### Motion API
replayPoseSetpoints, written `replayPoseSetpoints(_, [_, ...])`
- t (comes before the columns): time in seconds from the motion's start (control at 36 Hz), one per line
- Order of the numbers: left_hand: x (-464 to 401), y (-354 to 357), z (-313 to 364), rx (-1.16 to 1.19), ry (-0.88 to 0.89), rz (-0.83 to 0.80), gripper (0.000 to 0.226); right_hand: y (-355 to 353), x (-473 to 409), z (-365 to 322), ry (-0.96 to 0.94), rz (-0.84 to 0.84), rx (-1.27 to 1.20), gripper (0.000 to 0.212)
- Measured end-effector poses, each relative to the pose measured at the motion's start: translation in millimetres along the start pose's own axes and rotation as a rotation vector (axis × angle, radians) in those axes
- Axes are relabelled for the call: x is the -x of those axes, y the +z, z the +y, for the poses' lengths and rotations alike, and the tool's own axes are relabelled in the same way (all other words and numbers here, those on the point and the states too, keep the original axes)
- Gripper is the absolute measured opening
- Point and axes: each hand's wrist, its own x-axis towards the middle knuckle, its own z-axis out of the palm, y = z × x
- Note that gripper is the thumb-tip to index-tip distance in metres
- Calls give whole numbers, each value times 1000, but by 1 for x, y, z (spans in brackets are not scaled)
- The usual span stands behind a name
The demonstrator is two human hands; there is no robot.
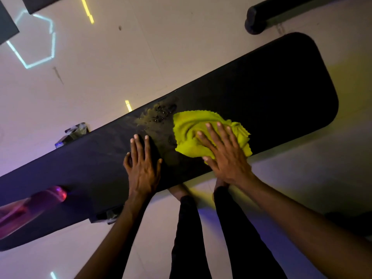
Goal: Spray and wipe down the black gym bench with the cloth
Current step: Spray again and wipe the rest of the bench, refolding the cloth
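The long black gym bench runs diagonally from lower left to upper right. A crumpled yellow-green cloth lies on its middle. My right hand presses flat on the cloth with fingers spread. My left hand rests flat on the bare bench pad just left of the cloth, holding nothing. A wet patch with droplets shows on the pad beside the cloth's far left edge. A pinkish translucent spray bottle lies on the bench at the lower left.
The glossy pale floor reflects hexagon and yellow strip lights. A black padded roller of other equipment sits at the upper right. Bench frame brackets stick out at the far side. My legs in dark trousers stand close to the bench.
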Motion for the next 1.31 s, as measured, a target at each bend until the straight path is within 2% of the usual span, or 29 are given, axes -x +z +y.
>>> replayPoseSetpoints(0.08, [3,2,-5,-13,10,-8,78,-3,14,14,203,-13,-13,75])
replayPoseSetpoints(0.19, [5,4,-10,8,11,6,75,-6,-23,-24,455,30,-25,80])
replayPoseSetpoints(0.28, [6,3,-20,67,-43,36,77,-8,-73,-53,501,87,-83,77])
replayPoseSetpoints(0.36, [7,-2,-39,102,-122,70,76,-10,-122,-82,434,110,-96,75])
replayPoseSetpoints(0.44, [7,-9,-64,116,-205,83,76,-9,-148,-120,258,80,-64,75])
replayPoseSetpoints(0.53, [8,-10,-84,105,-245,80,77,3,-136,-141,25,31,-13,76])
replayPoseSetpoints(0.64, [15,-9,-91,80,-217,69,77,13,-93,-128,-197,-32,71,76])
replayPoseSetpoints(0.72, [21,-9,-95,84,-218,64,77,10,-68,-98,-162,-49,91,80])
replayPoseSetpoints(0.81, [27,-9,-98,91,-227,69,77,0,-73,-86,34,-68,93,88])
replayPoseSetpoints(0.89, [31,-8,-101,103,-216,78,77,-7,-111,-111,247,-49,46,92])
replayPoseSetpoints(0.94, [33,-7,-103,116,-212,87,76,-8,-138,-138,291,-25,7,89])
replayPoseSetpoints(1.0, [34,-6,-106,121,-219,94,76,-5,-154,-165,217,-13,7,86])
replayPoseSetpoints(1.11, [42,-5,-114,129,-244,93,75,6,-146,-201,-72,-49,50,83])
replayPoseSetpoints(1.22, [54,-3,-123,125,-261,84,76,11,-115,-181,-220,-92,89,79])
replayPoseSetpoints(1.31, [58,-3,-124,142,-262,71,76,8,-89,-153,-211,-116,109,80])
